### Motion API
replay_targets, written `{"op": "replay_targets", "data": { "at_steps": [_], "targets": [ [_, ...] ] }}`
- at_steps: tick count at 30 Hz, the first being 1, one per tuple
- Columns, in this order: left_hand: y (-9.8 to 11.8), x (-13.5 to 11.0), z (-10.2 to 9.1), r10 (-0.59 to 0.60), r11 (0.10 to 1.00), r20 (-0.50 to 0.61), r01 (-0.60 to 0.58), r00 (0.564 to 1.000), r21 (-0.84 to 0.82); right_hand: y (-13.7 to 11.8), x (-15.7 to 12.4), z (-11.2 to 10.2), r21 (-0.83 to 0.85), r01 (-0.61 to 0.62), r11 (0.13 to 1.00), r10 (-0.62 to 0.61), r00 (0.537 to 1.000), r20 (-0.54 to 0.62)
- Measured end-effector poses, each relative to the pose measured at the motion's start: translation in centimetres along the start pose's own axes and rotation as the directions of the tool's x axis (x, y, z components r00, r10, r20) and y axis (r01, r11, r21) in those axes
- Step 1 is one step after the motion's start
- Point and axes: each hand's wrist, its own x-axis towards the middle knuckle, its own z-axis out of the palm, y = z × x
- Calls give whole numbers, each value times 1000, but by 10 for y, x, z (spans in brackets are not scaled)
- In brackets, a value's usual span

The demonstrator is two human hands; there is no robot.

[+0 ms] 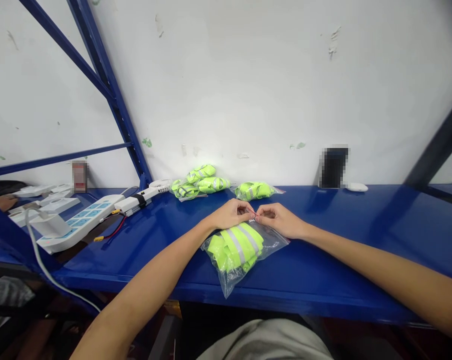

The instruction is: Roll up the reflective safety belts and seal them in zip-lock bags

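A clear zip bag (236,252) holding a folded neon-yellow vest with grey reflective stripes lies on the blue shelf (346,240), close to the front edge. My left hand (231,213) and my right hand (276,218) meet at the bag's far end, fingers pinched on its top strip, thumbs nearly touching. Both forearms reach in from below.
Several more bagged yellow vests (201,182) and one apart (255,190) lie against the white wall. At left sit a white power strip (81,222), a white hand fan (150,192) and a red cable. A dark blurred object (334,167) and a white item (356,187) stand at right. Blue rack struts (109,90) rise left.
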Motion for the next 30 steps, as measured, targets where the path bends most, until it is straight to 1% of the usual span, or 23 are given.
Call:
{"op": "replay_targets", "data": {
  "at_steps": [2,4,8,10,12,14,18,20,23,27,30],
  "targets": [
    [-2,0,0,-13,999,26,14,1000,-29,-2,0,0,10,-18,1000,19,1000,-18],
    [-3,1,-2,-1,999,24,2,1000,-32,-4,-1,-2,27,-48,998,49,998,-26],
    [-3,1,-7,58,998,-77,-59,995,-8,-3,-1,-6,108,-101,989,100,995,7],
    [-1,1,-8,66,997,-118,-70,991,-26,-2,-1,-7,183,-92,979,87,996,38],
    [0,1,-8,52,996,-130,-61,990,-65,-2,-1,-6,230,-80,970,69,996,58],
    [0,1,-7,20,994,-103,-31,994,-103,-3,-1,-4,228,-77,971,63,996,68],
    [1,3,-6,-45,989,21,47,999,-142,-6,-2,-1,166,-61,984,49,996,76],
    [1,4,-6,-48,991,33,52,998,-122,-7,-3,0,129,-43,991,34,997,72],
    [2,4,-8,0,1000,8,0,1000,-31,-9,-3,-1,93,-49,994,45,998,44],
    [7,1,-11,56,990,-40,-50,998,128,-8,-2,-3,129,-53,990,52,999,11],
    [10,-1,-13,92,984,-55,-82,994,160,-4,-1,-2,113,-37,993,39,999,-16]
  ]
}}
